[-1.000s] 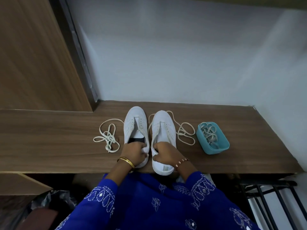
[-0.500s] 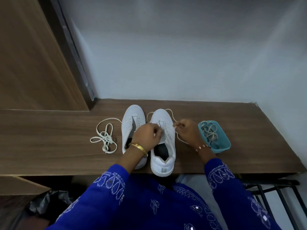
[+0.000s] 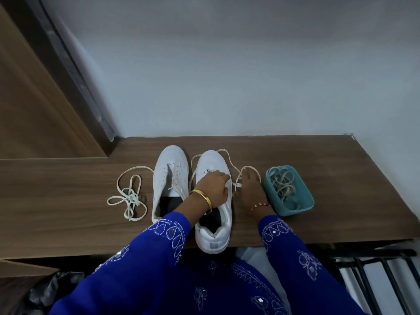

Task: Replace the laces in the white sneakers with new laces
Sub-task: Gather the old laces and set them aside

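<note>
While toes point to wall | left hand (image 3: pixel 213 189) flat on right sneaker (image 3: pixel 213 201) | right hand (image 3: pixel 248 189) pinches lace (image 3: pixel 236 178)

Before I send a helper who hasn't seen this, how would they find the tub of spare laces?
Look along the wooden shelf to its right end. Past the two white sneakers and the right hand sits a small teal tub, the only coloured container, with laces coiled inside.

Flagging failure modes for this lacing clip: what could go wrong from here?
1. The right sneaker has its heel past the shelf edge; the left hand pressing on it could tip it off.
2. The right hand handles the loose lace right beside the teal tub; it could nudge the tub or snag its laces.
</note>
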